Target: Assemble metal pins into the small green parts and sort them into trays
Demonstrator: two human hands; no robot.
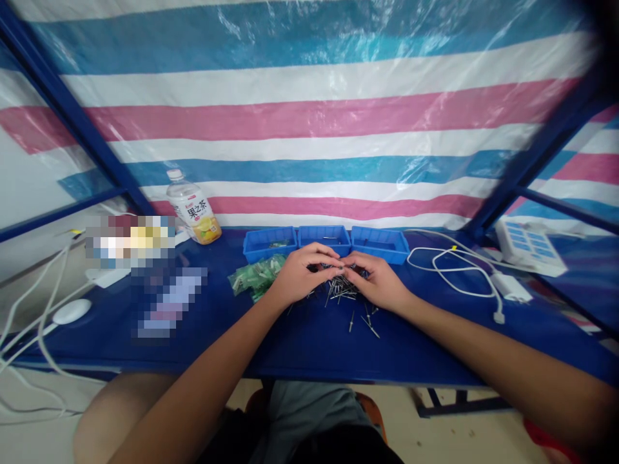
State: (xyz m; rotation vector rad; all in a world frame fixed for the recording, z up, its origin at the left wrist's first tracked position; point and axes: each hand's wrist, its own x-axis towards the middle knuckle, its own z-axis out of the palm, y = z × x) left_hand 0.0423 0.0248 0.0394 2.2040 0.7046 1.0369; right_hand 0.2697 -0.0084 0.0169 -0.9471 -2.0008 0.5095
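Over a heap of thin metal blind rivets [342, 288] on the blue table, my two hands meet fingertip to fingertip. My left hand [302, 274] is closed in a pinch, its thumb and fingers pointing right. From the other side my right hand [380, 280] pinches at the same spot. Whatever is between the fingertips is too small to make out. A few loose rivets [370, 325] lie nearer the front edge, below my right hand. Green translucent plastic bags [256, 276] lie left of my left hand.
Behind my hands stand three blue bins: left [269, 252], middle [314, 232] and right [380, 253], with small pieces in the left and middle ones. A drink bottle [196, 209] stands back left. White cables [447, 270], a charger [511, 287] and a power strip [530, 248] lie right.
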